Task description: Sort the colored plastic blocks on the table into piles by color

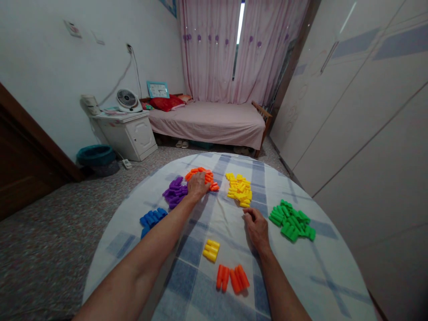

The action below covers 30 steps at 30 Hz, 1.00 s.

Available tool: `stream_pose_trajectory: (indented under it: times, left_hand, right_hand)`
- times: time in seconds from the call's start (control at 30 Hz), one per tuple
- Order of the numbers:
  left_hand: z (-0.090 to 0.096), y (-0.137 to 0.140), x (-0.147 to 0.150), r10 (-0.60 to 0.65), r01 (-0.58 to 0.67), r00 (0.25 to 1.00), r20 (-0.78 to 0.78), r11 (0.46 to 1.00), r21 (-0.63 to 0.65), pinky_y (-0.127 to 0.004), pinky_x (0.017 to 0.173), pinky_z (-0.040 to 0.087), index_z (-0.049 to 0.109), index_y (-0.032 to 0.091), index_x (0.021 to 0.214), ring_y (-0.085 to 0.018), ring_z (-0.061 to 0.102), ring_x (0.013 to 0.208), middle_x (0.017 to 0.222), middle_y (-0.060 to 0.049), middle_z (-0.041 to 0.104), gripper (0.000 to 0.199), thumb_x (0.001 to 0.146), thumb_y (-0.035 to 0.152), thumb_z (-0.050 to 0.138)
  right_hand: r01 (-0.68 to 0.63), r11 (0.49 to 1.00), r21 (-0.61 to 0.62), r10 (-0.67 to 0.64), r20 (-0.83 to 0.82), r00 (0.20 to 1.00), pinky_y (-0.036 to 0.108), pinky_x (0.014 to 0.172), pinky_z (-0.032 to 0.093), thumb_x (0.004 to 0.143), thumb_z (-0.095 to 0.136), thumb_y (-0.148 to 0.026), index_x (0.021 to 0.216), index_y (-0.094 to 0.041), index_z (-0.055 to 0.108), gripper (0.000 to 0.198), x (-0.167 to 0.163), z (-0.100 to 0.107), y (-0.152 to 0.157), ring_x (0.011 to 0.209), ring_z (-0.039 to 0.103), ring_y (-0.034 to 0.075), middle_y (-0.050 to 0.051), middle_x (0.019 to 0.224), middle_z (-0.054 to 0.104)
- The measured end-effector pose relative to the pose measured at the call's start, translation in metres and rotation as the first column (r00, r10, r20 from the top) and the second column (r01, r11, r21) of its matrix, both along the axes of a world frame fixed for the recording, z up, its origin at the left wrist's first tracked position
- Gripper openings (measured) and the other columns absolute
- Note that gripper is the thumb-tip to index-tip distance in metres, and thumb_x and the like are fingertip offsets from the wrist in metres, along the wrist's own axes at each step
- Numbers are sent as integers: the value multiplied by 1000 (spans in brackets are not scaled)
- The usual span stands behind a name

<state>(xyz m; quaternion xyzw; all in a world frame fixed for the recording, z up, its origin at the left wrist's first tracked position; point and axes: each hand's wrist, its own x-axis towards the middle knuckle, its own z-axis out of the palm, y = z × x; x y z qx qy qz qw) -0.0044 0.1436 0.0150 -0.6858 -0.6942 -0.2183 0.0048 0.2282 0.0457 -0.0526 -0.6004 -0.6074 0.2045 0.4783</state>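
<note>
My left hand reaches across the table and lies over a pile of orange plastic pieces. Its thumb is apart from its fingers, whose tips are partly hidden among the pieces. Beside its wrist is a heap of purple pieces. My right hand rests on the cloth with loosely curled fingers and no object visible in it, just below a yellow pile. Between my forearms lie a small yellow group and two orange groups, one on the left and one on the right.
Blue pieces lie at the left, partly behind my left forearm. A green pile is at the right. The round table wears a checked cloth. Beyond stand a bed, a white cabinet with a fan, and a wardrobe.
</note>
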Motion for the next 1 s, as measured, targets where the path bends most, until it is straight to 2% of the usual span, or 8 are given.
stream_pose_trajectory:
  times: [0.1, 0.2, 0.37, 0.5, 0.63, 0.87, 1.0]
  left_hand:
    - [1, 3, -7, -34, 34, 999, -4, 999, 0, -31, 90, 42, 54, 17, 116, -22, 55, 106, 113, -10, 61, 41, 79, 33, 57]
    - [4, -7, -20, -72, 71, 996, -56, 997, -11, -32, 93, 40, 52, 18, 118, -23, 52, 111, 118, -10, 58, 49, 76, 42, 61]
    - [7, -31, -43, -125, 102, 969, -212, 988, -116, -36, 90, 42, 62, 17, 97, -27, 52, 107, 111, -11, 60, 44, 72, 53, 62]
    - [0, -34, -44, -109, 83, 966, -235, 990, -118, -37, 88, 42, 65, 16, 85, -28, 52, 107, 104, -13, 61, 33, 79, 47, 56]
    - [-5, -25, -36, -70, 48, 975, -209, 993, -110, -38, 87, 43, 66, 15, 83, -28, 54, 101, 96, -13, 63, 24, 78, 38, 60]
    - [-8, -12, -27, -74, 57, 984, -163, 993, -107, -36, 85, 43, 65, 10, 87, -26, 55, 97, 97, -11, 61, 20, 82, 26, 54]
    - [-17, -7, -18, -80, 65, 989, -128, 990, -122, -31, 79, 45, 64, 13, 95, -22, 58, 92, 101, -12, 60, 20, 82, 24, 53]
  right_hand:
    - [-6, 1000, 0, 6, -5, 1000, 31, 76, 44, 76, 44, -30, 87, -18, 65, 26, 1, -2, 0, 81, 60, 19, 6, 87, 68]
    - [-13, 1000, 11, 13, -9, 1000, 31, 76, 44, 75, 45, -30, 86, -18, 65, 26, 1, -4, 1, 80, 60, 20, 6, 87, 68]
    - [-2, 1000, 14, 2, 1, 1000, 32, 77, 44, 75, 45, -30, 85, -19, 65, 25, 0, -4, 3, 81, 60, 20, 6, 88, 67]
    - [5, 1000, 0, -5, -7, 1000, 32, 77, 44, 74, 45, -30, 84, -18, 65, 25, -1, -2, 2, 81, 60, 20, 5, 87, 67]
    - [-4, 1000, -8, 4, -19, 1000, 31, 77, 44, 75, 45, -30, 85, -18, 65, 26, 0, 0, 0, 81, 60, 20, 5, 86, 67]
    - [-7, 1000, 3, 7, -7, 1000, 30, 77, 43, 75, 45, -29, 84, -18, 65, 24, -1, -1, 1, 81, 60, 19, 5, 86, 67]
    - [-3, 1000, 1, 3, -1, 1000, 30, 76, 43, 75, 45, -29, 85, -18, 65, 24, -1, -1, 1, 81, 60, 19, 5, 87, 67]
